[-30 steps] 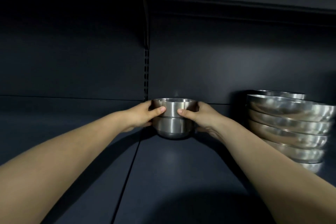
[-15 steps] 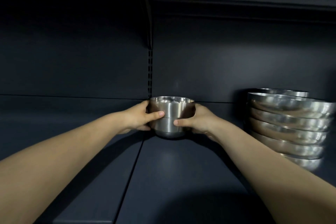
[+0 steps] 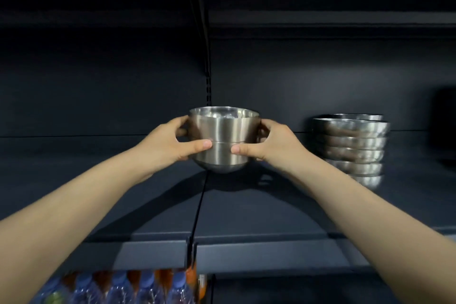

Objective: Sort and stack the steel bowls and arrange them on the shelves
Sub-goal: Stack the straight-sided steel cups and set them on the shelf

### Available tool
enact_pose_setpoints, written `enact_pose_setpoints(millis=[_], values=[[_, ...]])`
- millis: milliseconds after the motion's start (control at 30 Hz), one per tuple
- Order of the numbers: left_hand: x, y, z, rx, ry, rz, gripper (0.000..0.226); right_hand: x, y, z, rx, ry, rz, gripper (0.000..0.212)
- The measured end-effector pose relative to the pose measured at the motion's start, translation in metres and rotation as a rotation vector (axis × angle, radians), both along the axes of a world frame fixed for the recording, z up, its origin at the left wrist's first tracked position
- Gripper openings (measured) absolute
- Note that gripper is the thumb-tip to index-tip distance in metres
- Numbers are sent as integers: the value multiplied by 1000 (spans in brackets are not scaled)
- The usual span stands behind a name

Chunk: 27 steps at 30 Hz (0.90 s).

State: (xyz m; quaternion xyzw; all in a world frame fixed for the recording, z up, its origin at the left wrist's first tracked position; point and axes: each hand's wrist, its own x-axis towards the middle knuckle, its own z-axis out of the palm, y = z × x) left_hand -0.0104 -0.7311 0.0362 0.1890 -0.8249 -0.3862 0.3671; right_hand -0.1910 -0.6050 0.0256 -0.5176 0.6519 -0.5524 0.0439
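Left hand (image 3: 170,142) and right hand (image 3: 269,142) grip nested steel bowls (image 3: 223,139), inside blurred, over dark shelf (image 3: 271,205); wider bowl stack (image 3: 351,145) on it at right.

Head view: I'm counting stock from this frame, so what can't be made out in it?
All in the head view.
Small bowl stack: its own wall hides how many nest inside; whether it touches the shelf is unclear.
Left hand and right hand: the fingers behind that stack are hidden by it.
Wide bowl stack: blurred, count unsure; the second stack behind is mostly covered.
Bottles: cut by the bottom edge, blurred, labels unreadable.
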Motion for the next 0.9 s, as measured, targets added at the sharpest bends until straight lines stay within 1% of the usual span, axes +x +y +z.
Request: enact_pose_setpoints(millis=[100,200,267,333,367,433,467,500,567,600,633,667,733,833,867,900], values=[[9,27,-1,34,70,6,70,9,28,2,-45,12,15,86],[11,59,-3,42,111,22,66,12,58,1,-59,24,15,75],[9,85,-3,38,111,14,55,10,82,-2,-52,38,6,72],[6,112,-2,22,89,6,47,4,108,-6,-42,49,-3,74],[3,126,-2,18,81,3,47,1,122,-7,-40,52,-1,78],[-4,157,-4,23,79,-2,54,-7,151,-10,-42,52,7,92],[-9,174,-5,25,83,-4,59,-12,168,-10,-42,47,8,94],[-16,190,-6,24,83,-8,64,-18,185,-10,-48,39,15,87],[-31,224,-7,20,74,-1,66,-32,221,-10,-55,28,43,59],[-40,240,-8,18,66,2,65,-39,240,-9,-51,27,45,50],[-46,251,-8,10,50,3,63,-45,251,-8,-53,28,42,47],[-55,265,-8,6,36,0,62,-53,267,-7,-59,27,35,47],[-77,296,-8,19,18,-11,54,-72,300,-4,-62,19,24,56],[-109,335,-2,28,-9,-56,30,-100,343,2,-84,4,30,56],[-118,344,1,27,-24,-69,29,-111,352,4,-99,-2,26,59],[-128,352,3,26,-41,-79,34,-120,360,6,-111,-1,20,60]])
